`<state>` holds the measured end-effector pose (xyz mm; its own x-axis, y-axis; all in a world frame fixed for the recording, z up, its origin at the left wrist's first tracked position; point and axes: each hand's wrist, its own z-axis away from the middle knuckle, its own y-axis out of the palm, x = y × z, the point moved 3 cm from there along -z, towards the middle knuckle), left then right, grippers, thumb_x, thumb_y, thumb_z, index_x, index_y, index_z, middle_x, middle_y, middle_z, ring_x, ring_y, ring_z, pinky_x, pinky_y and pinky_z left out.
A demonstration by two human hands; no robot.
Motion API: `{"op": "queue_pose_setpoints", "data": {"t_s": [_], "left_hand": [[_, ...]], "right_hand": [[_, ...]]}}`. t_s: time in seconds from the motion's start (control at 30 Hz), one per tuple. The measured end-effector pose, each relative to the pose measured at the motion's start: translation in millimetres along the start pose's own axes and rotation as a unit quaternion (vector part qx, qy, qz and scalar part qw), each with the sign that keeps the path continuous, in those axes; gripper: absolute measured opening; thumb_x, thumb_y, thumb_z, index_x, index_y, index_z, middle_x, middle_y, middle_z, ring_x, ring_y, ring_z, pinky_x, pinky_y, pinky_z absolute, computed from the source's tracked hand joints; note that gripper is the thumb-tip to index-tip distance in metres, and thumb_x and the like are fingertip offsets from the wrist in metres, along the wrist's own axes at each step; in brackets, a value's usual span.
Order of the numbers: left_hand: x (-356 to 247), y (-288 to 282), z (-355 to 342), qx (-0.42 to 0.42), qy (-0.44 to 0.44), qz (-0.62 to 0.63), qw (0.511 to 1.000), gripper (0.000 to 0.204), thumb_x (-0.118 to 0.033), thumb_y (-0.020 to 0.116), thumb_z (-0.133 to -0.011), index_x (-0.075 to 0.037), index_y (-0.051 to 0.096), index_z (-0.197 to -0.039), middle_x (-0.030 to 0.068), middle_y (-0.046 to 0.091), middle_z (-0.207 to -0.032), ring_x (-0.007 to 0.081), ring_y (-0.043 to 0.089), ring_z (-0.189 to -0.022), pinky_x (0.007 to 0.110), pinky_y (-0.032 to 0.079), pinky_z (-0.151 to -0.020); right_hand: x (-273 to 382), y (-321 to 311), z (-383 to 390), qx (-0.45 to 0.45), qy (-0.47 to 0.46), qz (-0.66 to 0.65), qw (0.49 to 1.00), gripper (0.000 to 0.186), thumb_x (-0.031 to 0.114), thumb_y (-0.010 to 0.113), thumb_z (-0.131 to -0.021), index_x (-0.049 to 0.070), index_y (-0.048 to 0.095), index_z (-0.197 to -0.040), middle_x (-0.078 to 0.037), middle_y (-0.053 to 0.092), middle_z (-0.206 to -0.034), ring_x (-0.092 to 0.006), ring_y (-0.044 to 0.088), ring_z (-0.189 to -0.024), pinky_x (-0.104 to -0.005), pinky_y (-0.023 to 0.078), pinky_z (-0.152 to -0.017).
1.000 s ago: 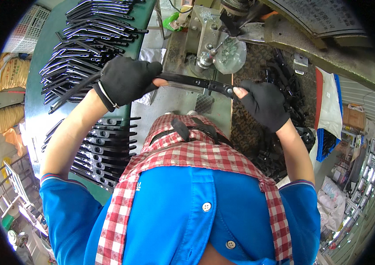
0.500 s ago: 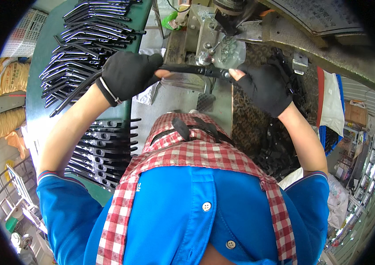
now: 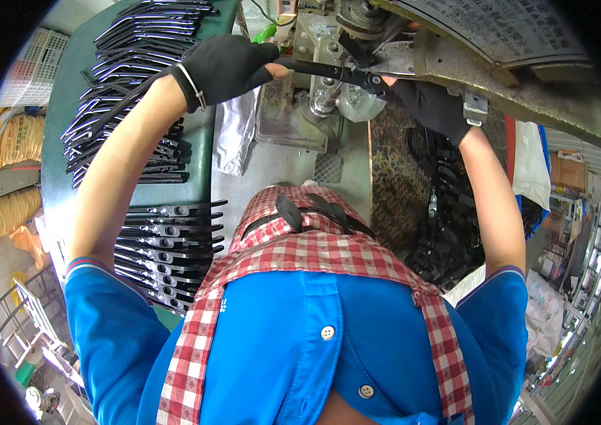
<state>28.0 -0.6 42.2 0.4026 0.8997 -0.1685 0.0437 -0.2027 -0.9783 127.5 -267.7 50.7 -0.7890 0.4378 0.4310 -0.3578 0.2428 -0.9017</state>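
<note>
My left hand wears a black glove with bare fingertips and is closed round a black metal bar. At the bar's other end, my right hand, gloved alike, grips it close to the joint with holes. Its fingers are partly hidden under the machine's edge. Between my hands, the bar passes in front of the metal fixture of a machine. Left of it, many similar bent black bars lie stacked on a green table. Nearer me, black parts with round holes lie in a row.
The machine's heavy grey frame overhangs the far right. Loose black parts cover a patterned surface at my right. A clear plastic bag hangs by the fixture. A foot pedal sits low, near a silvery sheet.
Both hands have moved away from me with the bar, toward the machine. The bar now crosses the fixture, and my right hand has slipped partly behind the machine's edge.
</note>
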Motion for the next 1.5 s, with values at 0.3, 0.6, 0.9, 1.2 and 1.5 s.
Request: {"op": "queue_pose_setpoints", "data": {"t_s": [0.3,0.6,0.9,1.2,1.5], "left_hand": [[8,31,-5,0.024,-0.008,-0.016,1.000,0.039,-0.045,0.046,-0.092,-0.009,0.061,-0.099,0.0188,0.061,-0.068,0.0374,0.062,-0.066,0.045,0.048,-0.059],[17,40,-9,0.015,-0.012,-0.017,1.000,0.036,-0.047,0.051,-0.089,-0.015,0.061,-0.103,0.0132,0.065,-0.082,0.0340,0.064,-0.079,0.045,0.050,-0.070],[15,35,4,0.006,-0.010,-0.004,1.000,0.029,-0.032,0.062,-0.083,-0.011,0.061,-0.103,0.0157,0.064,-0.081,0.0359,0.063,-0.075,0.044,0.050,-0.065],[13,26,10,0.008,-0.029,0.013,0.999,0.039,-0.040,0.061,-0.084,-0.011,0.060,-0.110,0.0157,0.064,-0.089,0.0339,0.064,-0.081,0.043,0.051,-0.070],[-4,16,45,-0.053,-0.004,0.093,0.994,0.032,-0.028,0.057,-0.087,-0.013,0.060,-0.115,0.0151,0.065,-0.082,0.0350,0.063,-0.074,0.043,0.050,-0.066]], "right_hand": [[-42,33,-11,0.042,0.124,-0.084,0.988,0.064,0.060,0.043,-0.090,0.002,0.068,-0.075,-0.015,0.051,-0.052,-0.0203,0.052,-0.050,-0.0346,0.037,-0.054],[4,42,9,-0.198,0.072,-0.015,0.978,0.037,0.036,0.053,-0.090,0.001,0.059,-0.078,-0.017,0.055,-0.069,-0.0358,0.055,-0.067,-0.0390,0.043,-0.065],[49,106,35,-0.110,-0.064,-0.097,0.987,0.013,0.017,0.057,-0.085,0.004,0.059,-0.086,-0.013,0.060,-0.078,-0.0305,0.060,-0.075,-0.0386,0.047,-0.068],[-102,168,0,-0.095,0.203,0.058,0.973,0.036,0.037,0.053,-0.087,0.015,0.061,-0.114,-0.016,0.064,-0.101,-0.0337,0.061,-0.095,-0.0430,0.047,-0.083],[-116,184,-46,0.022,0.236,0.145,0.961,0.030,0.035,0.056,-0.079,0.017,0.067,-0.101,-0.015,0.065,-0.102,-0.0323,0.062,-0.095,-0.0427,0.048,-0.082]]}}
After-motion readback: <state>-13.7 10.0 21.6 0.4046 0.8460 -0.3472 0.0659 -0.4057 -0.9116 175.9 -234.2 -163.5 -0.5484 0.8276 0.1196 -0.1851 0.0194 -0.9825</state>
